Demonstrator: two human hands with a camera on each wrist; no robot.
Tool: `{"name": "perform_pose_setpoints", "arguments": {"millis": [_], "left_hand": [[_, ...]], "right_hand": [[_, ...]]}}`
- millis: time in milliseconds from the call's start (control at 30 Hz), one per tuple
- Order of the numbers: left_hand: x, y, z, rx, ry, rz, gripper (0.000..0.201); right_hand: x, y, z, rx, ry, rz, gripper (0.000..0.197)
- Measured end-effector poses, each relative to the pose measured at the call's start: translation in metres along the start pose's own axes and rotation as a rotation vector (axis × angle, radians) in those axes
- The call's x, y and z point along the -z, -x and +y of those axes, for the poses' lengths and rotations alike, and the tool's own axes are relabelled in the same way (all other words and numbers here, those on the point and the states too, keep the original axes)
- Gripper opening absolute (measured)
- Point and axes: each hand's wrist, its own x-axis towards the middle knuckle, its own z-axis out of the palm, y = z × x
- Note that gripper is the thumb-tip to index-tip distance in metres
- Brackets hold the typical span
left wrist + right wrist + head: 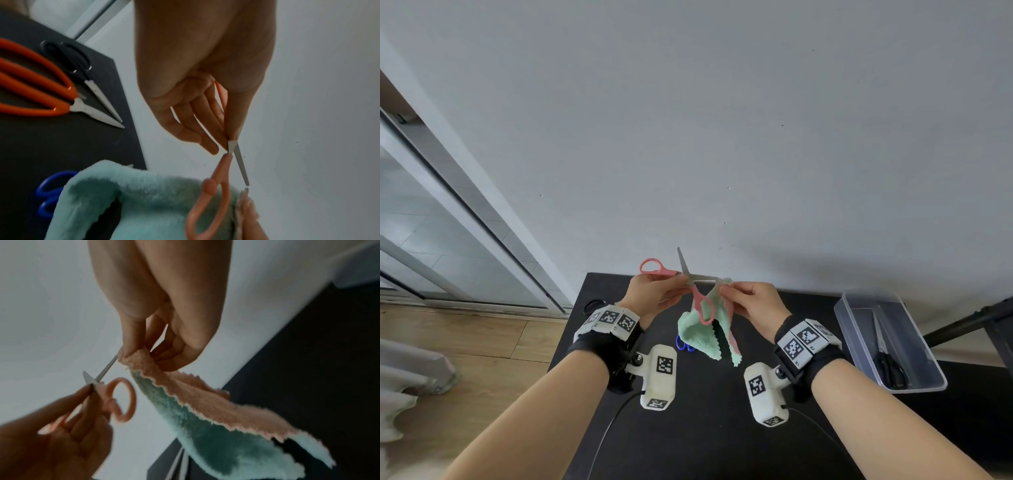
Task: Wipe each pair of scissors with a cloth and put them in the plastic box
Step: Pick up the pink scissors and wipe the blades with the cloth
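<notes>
The pink-handled scissors (702, 277) are held open above the black table (705, 431), one blade pointing up and the other lying toward the right. My left hand (674, 284) grips them at the upper handle shank near the pivot (225, 164); the lower ring (133, 399) hangs free. My right hand (726, 289) pinches a green and pink cloth (700, 337) round the tip of the sideways blade (107, 368). The rest of the cloth (144, 203) hangs down. A clear plastic box (916, 342) at the right holds black-handled scissors (890, 368).
Orange-handled scissors (41, 91) and black-handled scissors (78, 65) lie shut side by side on the table's left part. Blue-handled scissors (685, 344) lie under the hanging cloth. A grey wall stands right behind the table. A dark bar (962, 323) sits beyond the box.
</notes>
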Motion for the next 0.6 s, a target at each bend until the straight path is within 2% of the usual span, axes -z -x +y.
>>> {"name": "perform_pose_setpoints", "arguments": {"millis": [100, 233, 500, 600], "left_hand": [[-0.004, 0.001, -0.002, 0.01, 0.089, -0.04, 0.015], [-0.009, 0.003, -0.005, 0.015, 0.102, -0.051, 0.032], [-0.013, 0.003, -0.011, 0.002, 0.099, -0.078, 0.029], [-0.014, 0.004, -0.011, -0.033, 0.055, -0.072, 0.023]], "right_hand": [[-0.012, 0.002, -0.002, -0.023, -0.23, 0.026, 0.013], [-0.019, 0.002, -0.004, -0.046, -0.364, 0.045, 0.021], [-0.032, 0.001, -0.001, -0.051, -0.354, 0.047, 0.03], [-0.035, 0.001, -0.004, -0.032, -0.28, 0.057, 0.017]]}}
